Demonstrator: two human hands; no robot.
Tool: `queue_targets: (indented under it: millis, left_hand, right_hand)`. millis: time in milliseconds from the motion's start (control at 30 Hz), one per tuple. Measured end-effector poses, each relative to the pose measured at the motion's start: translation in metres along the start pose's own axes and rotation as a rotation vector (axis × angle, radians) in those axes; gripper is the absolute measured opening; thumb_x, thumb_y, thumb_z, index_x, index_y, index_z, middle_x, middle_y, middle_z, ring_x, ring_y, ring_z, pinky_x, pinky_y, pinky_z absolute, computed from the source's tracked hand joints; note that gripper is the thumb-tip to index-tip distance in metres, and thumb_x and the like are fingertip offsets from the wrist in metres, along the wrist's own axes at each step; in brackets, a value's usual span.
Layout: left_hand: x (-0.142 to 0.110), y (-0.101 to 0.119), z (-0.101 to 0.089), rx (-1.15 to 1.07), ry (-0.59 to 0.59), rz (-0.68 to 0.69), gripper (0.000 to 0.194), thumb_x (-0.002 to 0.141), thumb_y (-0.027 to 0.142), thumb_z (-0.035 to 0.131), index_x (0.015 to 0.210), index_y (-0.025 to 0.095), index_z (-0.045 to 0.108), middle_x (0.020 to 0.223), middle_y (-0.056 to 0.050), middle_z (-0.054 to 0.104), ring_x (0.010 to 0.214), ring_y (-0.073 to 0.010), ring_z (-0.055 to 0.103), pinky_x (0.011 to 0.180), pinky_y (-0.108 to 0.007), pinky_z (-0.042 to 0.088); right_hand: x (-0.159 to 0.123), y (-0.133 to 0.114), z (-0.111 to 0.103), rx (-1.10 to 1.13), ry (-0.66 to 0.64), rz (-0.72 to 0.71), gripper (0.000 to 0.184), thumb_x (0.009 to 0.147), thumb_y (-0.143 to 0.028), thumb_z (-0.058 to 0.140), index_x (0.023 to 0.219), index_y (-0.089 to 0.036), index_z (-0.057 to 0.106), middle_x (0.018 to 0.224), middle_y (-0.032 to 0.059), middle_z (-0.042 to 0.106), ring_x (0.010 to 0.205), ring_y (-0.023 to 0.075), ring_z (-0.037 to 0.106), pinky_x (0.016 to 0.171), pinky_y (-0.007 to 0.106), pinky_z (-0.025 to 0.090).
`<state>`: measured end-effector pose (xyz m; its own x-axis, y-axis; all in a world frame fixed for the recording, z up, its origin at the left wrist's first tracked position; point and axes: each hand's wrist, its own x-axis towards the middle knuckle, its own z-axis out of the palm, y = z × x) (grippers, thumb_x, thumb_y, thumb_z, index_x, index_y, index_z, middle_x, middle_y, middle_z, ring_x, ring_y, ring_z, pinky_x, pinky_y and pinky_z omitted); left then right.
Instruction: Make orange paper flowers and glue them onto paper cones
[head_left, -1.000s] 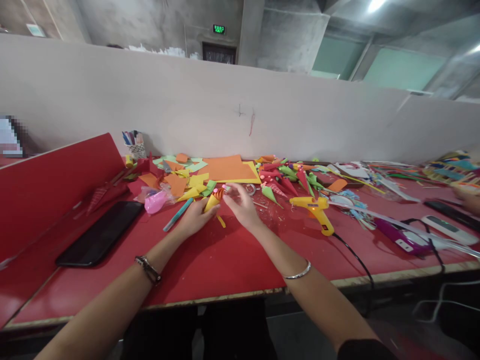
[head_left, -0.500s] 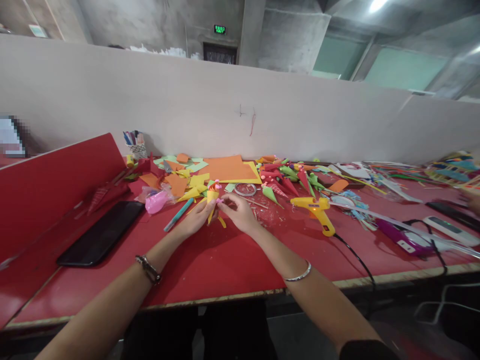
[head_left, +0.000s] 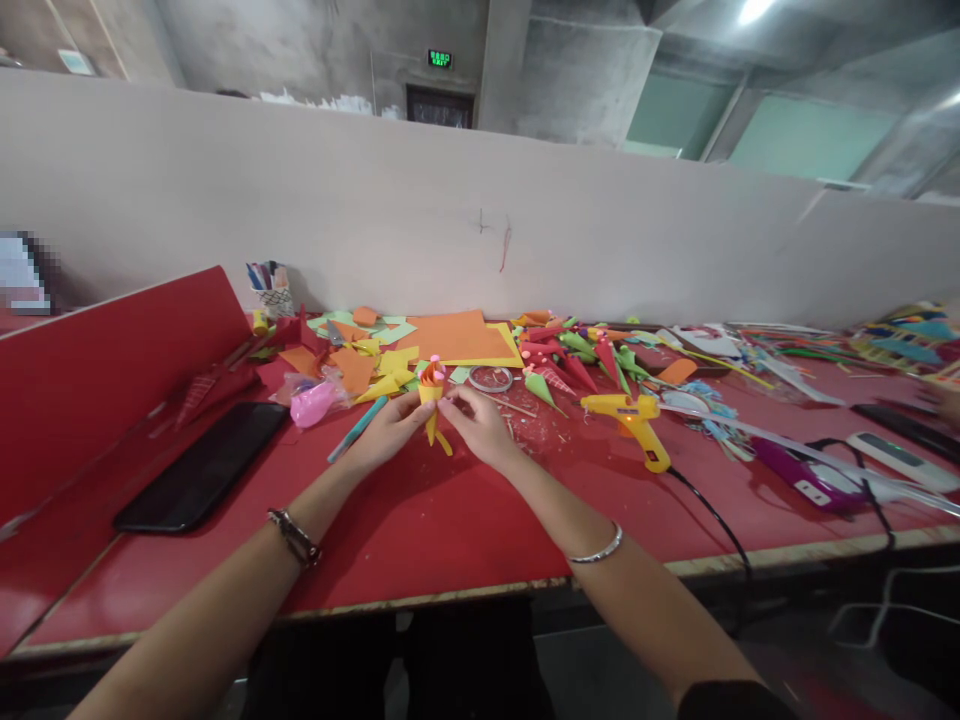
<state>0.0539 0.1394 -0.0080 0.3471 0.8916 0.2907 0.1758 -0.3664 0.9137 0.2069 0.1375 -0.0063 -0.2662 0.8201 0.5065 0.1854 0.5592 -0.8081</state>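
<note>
A small yellow paper cone (head_left: 430, 396) stands point down between my hands, with orange paper and small pink bits (head_left: 435, 361) at its open top. My left hand (head_left: 394, 425) is closed on the cone's left side with thumb and fingertips. My right hand (head_left: 477, 425) has its fingers pinched together against the right side of the cone. A curled yellow paper strip (head_left: 444, 443) lies just below, beside the cone's tip. Close to my left hand rests a teal pen-like tool (head_left: 358, 428) on the red table (head_left: 420, 530).
Finished paper cones (head_left: 574, 355) are heaped behind on the right. A yellow glue gun (head_left: 634, 425) with a black cord lies right of my hands. At left are a black phone (head_left: 202, 468) and a pink bag (head_left: 313, 402). Another person's hand (head_left: 943, 402) shows at far right.
The yellow cone has turned upright and shows more fully between my hands. The pink bit that was at my right fingertips no longer shows there. Both arms stay nearly in place.
</note>
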Motion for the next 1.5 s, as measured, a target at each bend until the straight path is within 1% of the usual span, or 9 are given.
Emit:
queue_targets:
  millis: [267,567,700,900,1000,1133,1267,1367,1500]
  left_hand:
    - [-0.001,0.002,0.000,0.018,0.108,-0.049,0.027,0.079,0.041,0.045,0.072,0.015,0.048,0.053,0.006,0.038,0.048,-0.0063,0.035,0.047,-0.018,0.030]
    - [-0.002,0.009,0.002,0.029,0.030,-0.089,0.021,0.073,0.033,0.050,0.081,0.014,0.049,0.063,0.003,0.048,0.053,-0.0075,0.043,0.052,-0.020,0.039]
    - [0.000,0.002,0.001,0.051,0.019,-0.086,0.009,0.070,0.024,0.047,0.069,0.015,0.048,0.060,0.003,0.049,0.054,-0.0082,0.045,0.054,-0.020,0.040]
    - [0.000,-0.002,0.002,-0.050,-0.070,-0.116,0.004,0.067,0.017,0.042,0.065,0.015,0.046,0.056,0.004,0.047,0.046,-0.0068,0.042,0.048,-0.020,0.037]
    - [-0.001,-0.002,0.005,-0.051,-0.103,-0.088,0.009,0.071,0.023,0.046,0.066,0.016,0.043,0.055,0.005,0.046,0.044,-0.0059,0.041,0.046,-0.019,0.037]
    - [-0.003,-0.002,0.005,0.081,-0.080,-0.113,0.025,0.076,0.036,0.048,0.062,0.016,0.044,0.053,0.004,0.050,0.034,-0.0046,0.041,0.037,-0.018,0.032]
    - [-0.006,0.001,0.003,0.276,-0.027,-0.149,0.033,0.074,0.042,0.050,0.055,0.015,0.045,0.045,0.003,0.052,0.028,-0.0063,0.042,0.033,-0.018,0.031]
    - [-0.007,0.003,0.002,0.431,0.036,-0.127,0.032,0.068,0.042,0.057,0.053,0.016,0.045,0.039,0.004,0.051,0.027,-0.0073,0.042,0.034,-0.019,0.030]
    - [-0.005,0.005,0.001,0.594,0.106,-0.100,0.035,0.065,0.042,0.059,0.048,0.017,0.041,0.035,0.005,0.046,0.030,-0.0077,0.039,0.036,-0.020,0.025]
  right_hand:
    - [0.005,0.010,-0.003,0.162,0.139,0.090,0.019,0.079,-0.034,0.043,0.083,-0.019,0.055,0.069,-0.0002,0.052,0.061,0.0114,0.048,0.057,0.024,0.041]
    - [0.005,0.011,-0.002,0.247,0.127,0.148,0.017,0.070,-0.035,0.054,0.077,-0.019,0.051,0.070,-0.0006,0.054,0.065,0.0125,0.055,0.065,0.027,0.047]
    - [0.004,0.012,-0.001,0.300,0.094,0.148,0.017,0.071,-0.035,0.054,0.077,-0.019,0.051,0.069,-0.0012,0.054,0.062,0.0120,0.055,0.062,0.026,0.047]
    - [0.004,0.013,-0.002,0.208,0.100,0.083,0.015,0.076,-0.032,0.050,0.080,-0.019,0.056,0.072,0.0008,0.057,0.062,0.0125,0.055,0.061,0.026,0.045]
    - [0.004,0.012,-0.003,0.151,0.093,0.081,0.015,0.077,-0.030,0.049,0.082,-0.019,0.058,0.074,0.0013,0.059,0.066,0.0132,0.056,0.063,0.027,0.046]
    - [0.005,0.014,-0.004,0.098,0.127,0.042,0.017,0.076,-0.027,0.051,0.086,-0.020,0.062,0.088,0.0040,0.060,0.080,0.0149,0.057,0.073,0.028,0.046]
    - [0.007,0.019,-0.003,0.178,0.175,0.077,0.022,0.072,-0.029,0.055,0.091,-0.020,0.063,0.099,0.0060,0.059,0.088,0.0160,0.057,0.079,0.030,0.047]
    - [0.008,0.022,-0.001,0.280,0.171,0.135,0.025,0.073,-0.034,0.054,0.093,-0.019,0.061,0.096,0.0063,0.062,0.087,0.0173,0.060,0.082,0.034,0.047]
    - [0.007,0.019,-0.002,0.330,0.170,0.173,0.023,0.070,-0.038,0.057,0.081,-0.018,0.058,0.080,0.0039,0.064,0.075,0.0169,0.062,0.073,0.032,0.050]
